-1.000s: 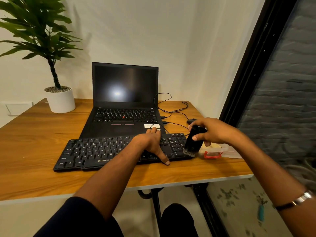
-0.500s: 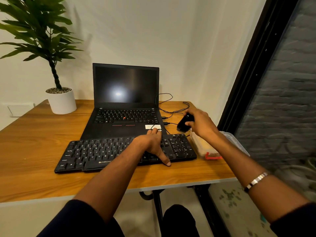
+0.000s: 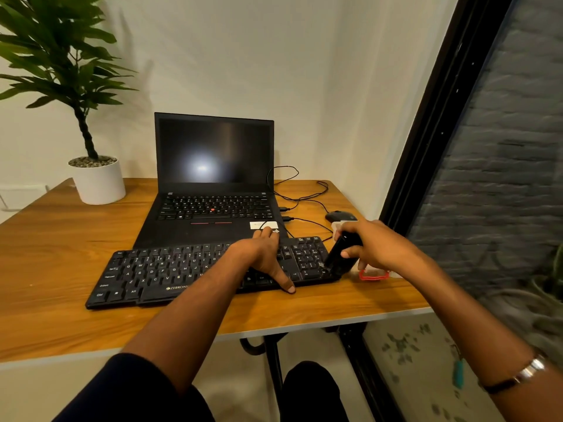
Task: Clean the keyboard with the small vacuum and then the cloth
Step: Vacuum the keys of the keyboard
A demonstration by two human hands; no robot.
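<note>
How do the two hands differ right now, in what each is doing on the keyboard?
The left hand lies spread over the keyboard, thumb at its front edge, holding nothing; the right hand grips the small vacuum. The left sits mid-right on the keys; the right is at the far right end. Both are at the keyboard.

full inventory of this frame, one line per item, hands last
keyboard: 1, black, desk front
small vacuum: 1, black, tip at keyboard's right end
laptop: 1, black, open, behind keyboard
mouse: 1, black, right rear
cables: several, black, right of laptop
plant pot: 1, white, rear left
container: 1, clear, red clip, beside vacuum
desk: 1, wooden
left hand: rests on keyboard
right hand: grips vacuum
</note>
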